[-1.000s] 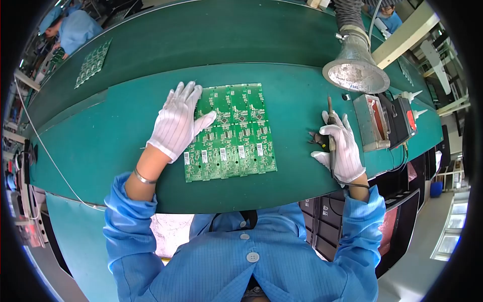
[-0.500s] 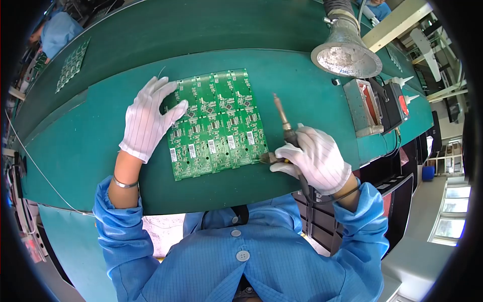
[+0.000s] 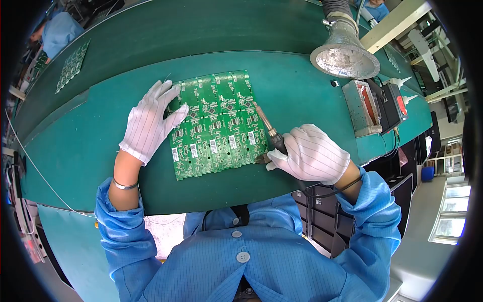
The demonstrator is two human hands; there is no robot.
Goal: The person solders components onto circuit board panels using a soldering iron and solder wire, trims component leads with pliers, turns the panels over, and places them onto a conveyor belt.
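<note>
A green circuit board panel [image 3: 214, 126] with several repeated sections lies on the green bench mat. My left hand [image 3: 151, 118], in a white striped glove, rests at its upper left edge. The thumb lies over the board, spread away from the stretched fingers, and a thin wire [image 3: 167, 77] pokes up by the fingertips. My right hand [image 3: 316, 154], gloved too, is closed around a soldering iron [image 3: 269, 126]. The iron's tip meets the board's right edge in this view. Below the iron, a dark, flat-ended piece [image 3: 261, 158] juts from the same hand over the board's lower right corner.
A metal fume extraction hood [image 3: 344, 55] hangs at the upper right. Beneath it stand a metal holder box [image 3: 361, 108] and a black unit [image 3: 390, 105]. Another board panel [image 3: 73, 65] lies far left, near a person in blue [image 3: 60, 32]. A cord trails from my right hand.
My right hand has turned and lowered the soldering iron. Its tip has swung left and down, from beside the board to the board's right edge. My left hand stays almost where it was.
</note>
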